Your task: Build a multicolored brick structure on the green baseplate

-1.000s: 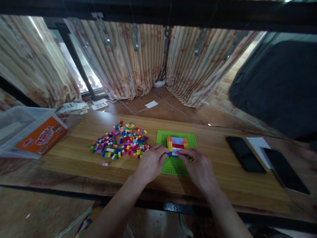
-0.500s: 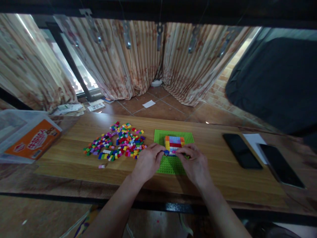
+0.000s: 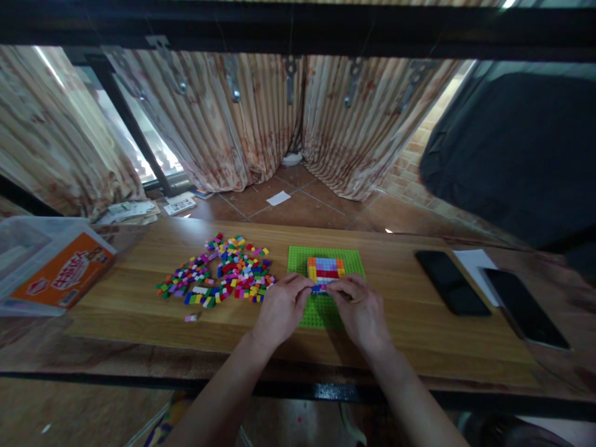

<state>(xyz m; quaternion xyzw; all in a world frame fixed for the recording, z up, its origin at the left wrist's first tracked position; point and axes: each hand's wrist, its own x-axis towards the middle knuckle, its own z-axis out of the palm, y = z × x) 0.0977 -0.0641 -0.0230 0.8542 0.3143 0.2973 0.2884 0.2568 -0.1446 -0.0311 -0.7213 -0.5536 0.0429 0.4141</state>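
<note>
A green studded baseplate [image 3: 321, 318] lies on the wooden board, bearing a block of toy bricks [image 3: 327, 267] in orange, yellow, light blue, red and white. At the near side of that block my left hand [image 3: 283, 305] pinches a small blue brick [image 3: 316, 288] between thumb and fingertips. My right hand [image 3: 361, 304] is closed too, its fingertips meeting the left ones at the block's near right part. A purple piece shows by the right fingertips, partly covered by them. Whether these small pieces are joined to the block I cannot tell.
Loose coloured bricks [image 3: 237, 270] are heaped left of the baseplate, with one pink brick [image 3: 190, 318] apart nearer me. A clear plastic box [image 3: 44, 226] with an orange label stands far left. Two dark phones [image 3: 451, 282] and white paper [image 3: 475, 266] lie right.
Both hands stay at the near side of the brick block, with their fingertips drawn slightly closer together. The whole view has shifted a little.
</note>
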